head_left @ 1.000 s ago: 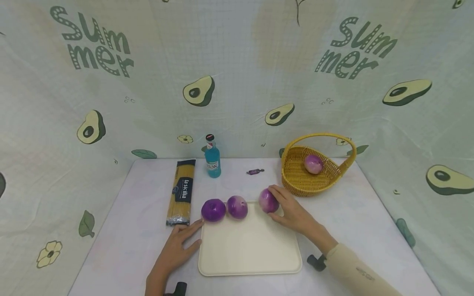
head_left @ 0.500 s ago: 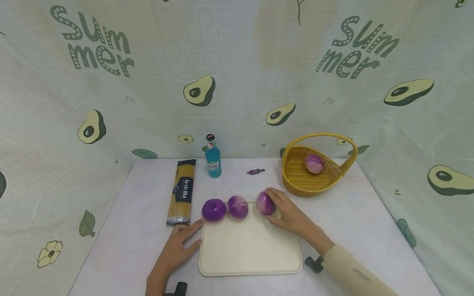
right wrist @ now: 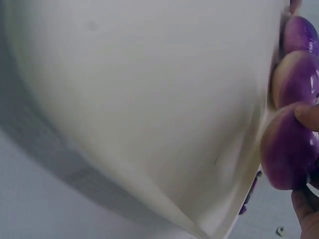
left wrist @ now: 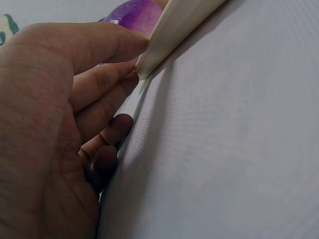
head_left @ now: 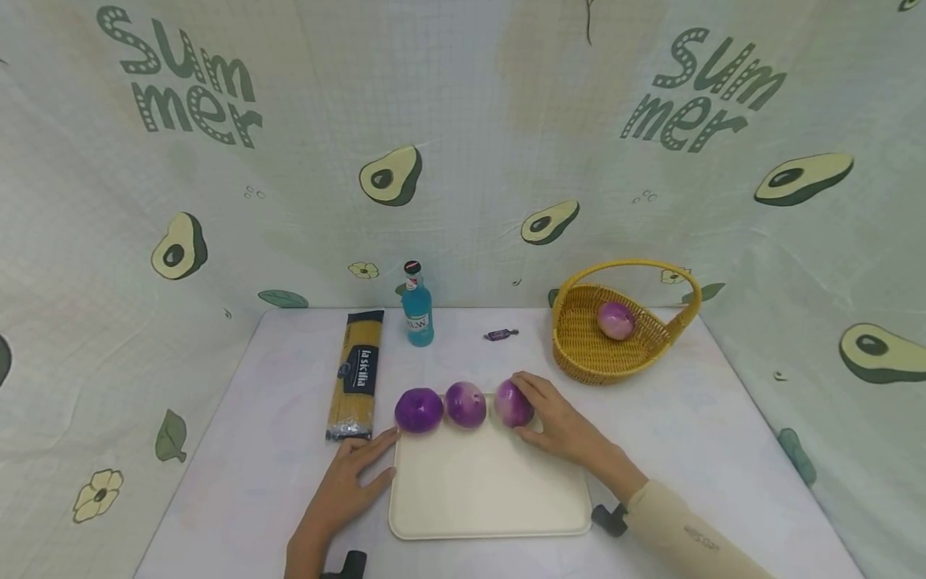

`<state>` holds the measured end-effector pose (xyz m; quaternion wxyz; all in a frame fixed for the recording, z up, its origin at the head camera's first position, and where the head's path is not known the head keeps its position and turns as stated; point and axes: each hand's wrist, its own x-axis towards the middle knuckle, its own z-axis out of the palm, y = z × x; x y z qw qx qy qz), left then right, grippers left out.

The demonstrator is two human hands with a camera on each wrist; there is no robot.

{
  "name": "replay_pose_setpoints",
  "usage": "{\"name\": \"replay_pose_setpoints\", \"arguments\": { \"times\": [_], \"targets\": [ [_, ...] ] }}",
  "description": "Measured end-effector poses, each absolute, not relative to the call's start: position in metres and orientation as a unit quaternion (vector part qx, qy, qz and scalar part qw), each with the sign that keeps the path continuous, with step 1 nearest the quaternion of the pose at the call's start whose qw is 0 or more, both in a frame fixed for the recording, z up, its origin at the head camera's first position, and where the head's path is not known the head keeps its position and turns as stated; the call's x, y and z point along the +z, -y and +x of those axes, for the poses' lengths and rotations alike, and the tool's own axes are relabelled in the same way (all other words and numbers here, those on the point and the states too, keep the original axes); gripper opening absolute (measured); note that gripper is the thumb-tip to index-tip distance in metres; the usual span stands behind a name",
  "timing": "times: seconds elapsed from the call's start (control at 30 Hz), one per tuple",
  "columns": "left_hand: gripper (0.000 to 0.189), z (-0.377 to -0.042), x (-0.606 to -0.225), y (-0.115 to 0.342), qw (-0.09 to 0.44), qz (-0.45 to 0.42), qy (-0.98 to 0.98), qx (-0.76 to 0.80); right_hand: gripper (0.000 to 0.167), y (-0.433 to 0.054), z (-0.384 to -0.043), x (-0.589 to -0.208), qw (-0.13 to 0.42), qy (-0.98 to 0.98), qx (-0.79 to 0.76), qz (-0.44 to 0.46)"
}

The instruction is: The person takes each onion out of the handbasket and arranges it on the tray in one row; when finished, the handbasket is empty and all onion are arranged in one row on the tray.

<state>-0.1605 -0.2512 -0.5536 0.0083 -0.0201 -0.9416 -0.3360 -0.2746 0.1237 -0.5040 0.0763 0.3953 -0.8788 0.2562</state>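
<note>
My right hand [head_left: 560, 422] grips a purple-and-white onion [head_left: 510, 404] at the far edge of the cream tray [head_left: 488, 490]; in the right wrist view, thumb and fingers span this onion [right wrist: 286, 154]. To its left, a second pale-purple onion [head_left: 465, 404] and a deeper purple onion [head_left: 419, 411] sit side by side along the same edge. My left hand [head_left: 349, 486] lies at the tray's left side, fingers extended. Up close in the left wrist view, the thumb and fingertips of this hand [left wrist: 94, 74] touch the tray's rim [left wrist: 162, 45].
A yellow wicker basket [head_left: 567, 354] with one onion [head_left: 616, 320] inside stands at the back right. Behind the tray are a wrapped candy [head_left: 501, 334] and a blue bottle [head_left: 417, 314]. A spaghetti packet [head_left: 354, 374] lies left of the tray, close to my left hand.
My right hand has slid the gripped onion leftward and slightly toward me along the tray's far edge, narrowing the gap to the middle onion. My left hand has stayed put.
</note>
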Motion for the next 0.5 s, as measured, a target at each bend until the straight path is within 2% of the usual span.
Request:
{"name": "replay_pose_setpoints", "arguments": {
  "times": [0.5],
  "targets": [
    [0.057, -0.1611, -0.5539, 0.2519, -0.008, -0.019, 0.941, -0.337, 0.083, -0.1186, -0.2729, -0.5087, 0.053, 0.882, 0.259, 0.390]
  ]
}}
